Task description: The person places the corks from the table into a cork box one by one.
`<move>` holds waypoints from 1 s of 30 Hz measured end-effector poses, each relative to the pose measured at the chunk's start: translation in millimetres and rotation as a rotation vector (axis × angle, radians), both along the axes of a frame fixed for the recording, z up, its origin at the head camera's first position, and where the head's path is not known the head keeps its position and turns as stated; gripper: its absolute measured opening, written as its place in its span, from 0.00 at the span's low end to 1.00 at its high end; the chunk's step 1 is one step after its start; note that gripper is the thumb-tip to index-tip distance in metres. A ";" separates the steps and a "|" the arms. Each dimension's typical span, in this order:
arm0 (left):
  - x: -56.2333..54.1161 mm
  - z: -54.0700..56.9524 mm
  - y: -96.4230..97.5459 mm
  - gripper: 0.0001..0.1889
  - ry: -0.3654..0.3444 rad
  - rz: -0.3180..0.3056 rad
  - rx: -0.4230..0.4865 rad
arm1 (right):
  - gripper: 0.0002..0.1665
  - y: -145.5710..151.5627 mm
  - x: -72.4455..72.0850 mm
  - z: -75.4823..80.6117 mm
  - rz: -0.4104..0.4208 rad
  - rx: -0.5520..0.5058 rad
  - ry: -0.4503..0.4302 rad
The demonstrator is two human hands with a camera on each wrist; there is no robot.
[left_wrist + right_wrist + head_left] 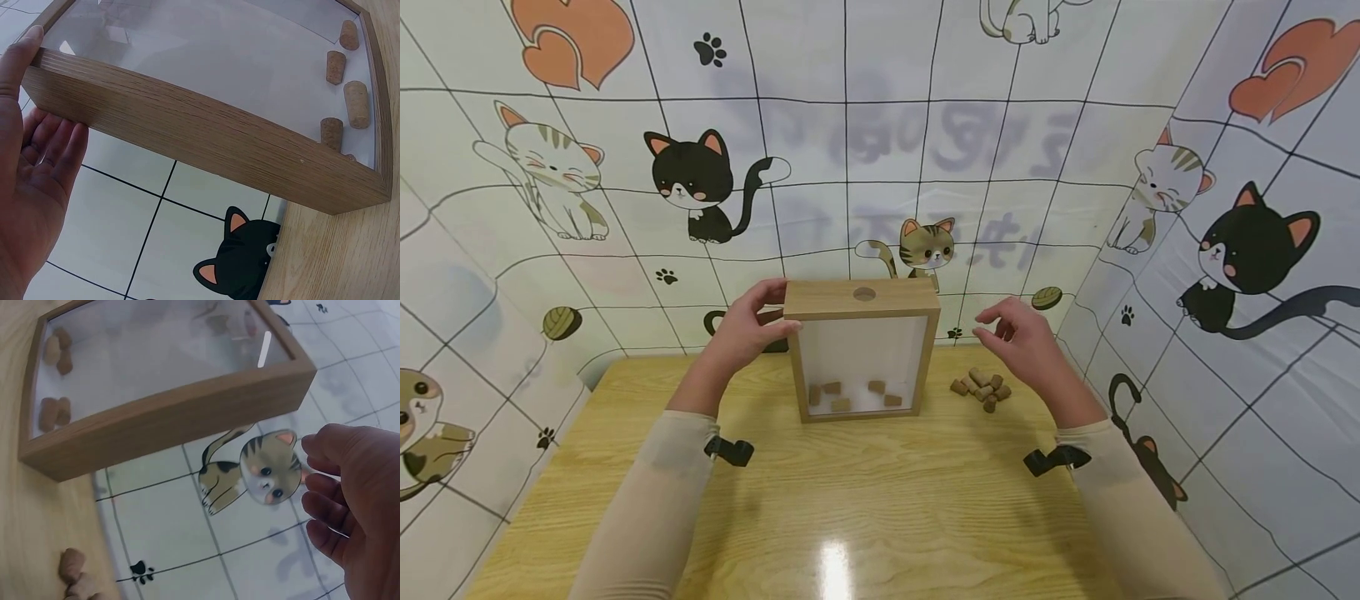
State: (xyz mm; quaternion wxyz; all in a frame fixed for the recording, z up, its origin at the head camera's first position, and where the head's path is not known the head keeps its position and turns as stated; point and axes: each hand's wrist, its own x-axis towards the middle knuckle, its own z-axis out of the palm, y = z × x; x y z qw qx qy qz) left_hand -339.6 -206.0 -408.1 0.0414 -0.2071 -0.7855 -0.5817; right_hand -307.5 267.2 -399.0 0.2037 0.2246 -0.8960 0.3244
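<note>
Both your arms extend forward: left arm (662, 475) slanting in from lower left, right arm (1127, 492) from lower right. Pale sleeves (632, 533) end short of the wrists (700, 390); hands bare. Your left hand (743, 327) is gripping, thumb in front, fingers behind, space between them. Your right hand (1021, 335) is raised, well apart from the left, back toward the head camera, fingers loosely bent and pointing inward, thumb near the index fingertip. Holds nothing.
</note>
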 end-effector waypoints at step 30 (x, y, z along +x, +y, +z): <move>0.2 -0.8 0.7 0.40 0.019 0.009 -0.002 | 0.15 49.6 -3.7 -140.4 -0.103 -0.022 -0.443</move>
